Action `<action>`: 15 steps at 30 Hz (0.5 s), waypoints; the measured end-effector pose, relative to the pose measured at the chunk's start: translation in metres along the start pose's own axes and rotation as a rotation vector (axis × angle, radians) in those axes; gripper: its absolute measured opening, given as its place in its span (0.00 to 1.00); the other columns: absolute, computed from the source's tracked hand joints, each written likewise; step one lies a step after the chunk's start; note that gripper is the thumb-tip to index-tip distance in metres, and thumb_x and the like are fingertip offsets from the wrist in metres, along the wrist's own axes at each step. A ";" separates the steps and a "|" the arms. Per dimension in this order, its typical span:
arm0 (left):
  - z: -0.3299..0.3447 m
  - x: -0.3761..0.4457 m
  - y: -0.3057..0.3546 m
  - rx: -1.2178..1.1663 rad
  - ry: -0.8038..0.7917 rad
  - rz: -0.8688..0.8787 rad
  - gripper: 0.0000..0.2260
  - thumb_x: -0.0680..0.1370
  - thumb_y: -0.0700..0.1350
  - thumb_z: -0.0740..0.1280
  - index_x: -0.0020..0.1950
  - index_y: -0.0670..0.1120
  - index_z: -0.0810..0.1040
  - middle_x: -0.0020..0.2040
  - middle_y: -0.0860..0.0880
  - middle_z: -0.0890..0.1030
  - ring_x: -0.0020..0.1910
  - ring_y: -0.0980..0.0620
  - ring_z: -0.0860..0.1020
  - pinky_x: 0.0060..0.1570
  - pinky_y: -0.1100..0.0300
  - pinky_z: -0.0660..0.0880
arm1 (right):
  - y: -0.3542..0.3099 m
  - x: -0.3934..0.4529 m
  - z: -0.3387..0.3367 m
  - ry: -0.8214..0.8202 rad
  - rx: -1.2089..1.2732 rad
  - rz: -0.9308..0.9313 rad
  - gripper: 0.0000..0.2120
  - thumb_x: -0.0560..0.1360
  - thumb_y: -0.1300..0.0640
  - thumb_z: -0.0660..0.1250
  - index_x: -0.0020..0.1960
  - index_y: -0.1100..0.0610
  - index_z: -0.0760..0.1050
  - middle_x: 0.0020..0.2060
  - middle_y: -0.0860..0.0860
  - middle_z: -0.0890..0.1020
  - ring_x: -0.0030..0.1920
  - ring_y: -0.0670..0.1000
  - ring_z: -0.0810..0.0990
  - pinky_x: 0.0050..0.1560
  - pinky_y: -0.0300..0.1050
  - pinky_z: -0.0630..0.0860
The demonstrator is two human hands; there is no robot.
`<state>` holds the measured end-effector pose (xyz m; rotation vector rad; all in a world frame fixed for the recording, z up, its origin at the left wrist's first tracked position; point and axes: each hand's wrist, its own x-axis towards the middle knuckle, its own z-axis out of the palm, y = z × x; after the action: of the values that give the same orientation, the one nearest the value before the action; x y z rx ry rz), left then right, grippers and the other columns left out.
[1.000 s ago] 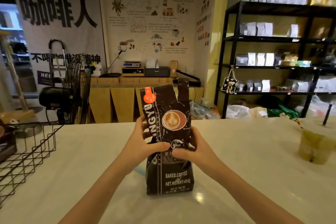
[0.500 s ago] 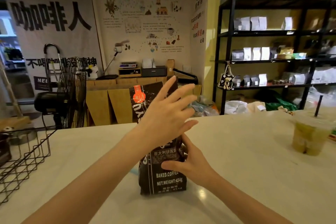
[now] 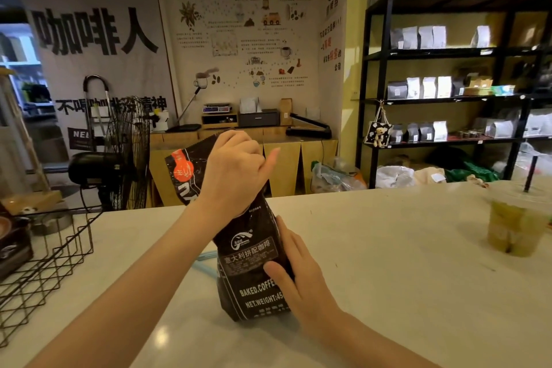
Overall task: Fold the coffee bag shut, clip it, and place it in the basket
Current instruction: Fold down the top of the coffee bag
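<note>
A tall black coffee bag [image 3: 252, 260] with white lettering and an orange label stands upright on the white counter [image 3: 388, 263]. My left hand [image 3: 231, 172] is closed over the bag's top edge and bends it over. My right hand [image 3: 294, 266] grips the bag's lower right side and steadies it. A black wire basket [image 3: 44, 263] sits at the counter's left edge, apart from the bag. A light blue thing [image 3: 206, 260], mostly hidden, lies on the counter just behind the bag's left side.
An iced drink in a plastic cup [image 3: 515, 224] with a straw stands at the counter's right end. A dark item [image 3: 13, 243] rests inside the basket. Beyond the counter are a black fan [image 3: 119, 155], a wooden bench and shelves of coffee bags.
My left hand left the bag's middle, rose open in front of it, and now closes on the bag's top. My right hand slid down to the bag's lower side.
</note>
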<state>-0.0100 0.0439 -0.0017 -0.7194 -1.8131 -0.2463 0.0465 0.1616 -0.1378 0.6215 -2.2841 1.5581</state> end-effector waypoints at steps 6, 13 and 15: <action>-0.009 -0.005 -0.004 -0.050 0.103 -0.070 0.18 0.75 0.44 0.63 0.26 0.39 0.78 0.25 0.45 0.78 0.30 0.49 0.75 0.48 0.56 0.68 | -0.005 -0.006 0.006 0.066 -0.017 -0.085 0.22 0.73 0.35 0.51 0.65 0.35 0.51 0.63 0.32 0.62 0.62 0.29 0.63 0.57 0.21 0.63; -0.021 0.000 -0.006 -0.049 -0.027 0.049 0.18 0.75 0.46 0.62 0.26 0.43 0.80 0.29 0.48 0.81 0.30 0.52 0.76 0.56 0.56 0.66 | -0.020 0.007 -0.008 -0.001 0.432 0.175 0.20 0.73 0.41 0.55 0.64 0.42 0.65 0.54 0.37 0.76 0.51 0.34 0.77 0.45 0.28 0.74; -0.024 -0.001 -0.004 -0.020 -0.092 0.088 0.19 0.75 0.47 0.60 0.26 0.43 0.80 0.28 0.49 0.81 0.30 0.53 0.77 0.56 0.56 0.66 | -0.022 0.014 -0.007 -0.059 0.469 0.239 0.16 0.75 0.45 0.55 0.61 0.47 0.71 0.50 0.43 0.81 0.49 0.40 0.81 0.42 0.30 0.76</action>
<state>0.0069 0.0289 0.0069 -0.8343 -1.8624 -0.1759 0.0461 0.1584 -0.1113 0.5193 -2.0999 2.2496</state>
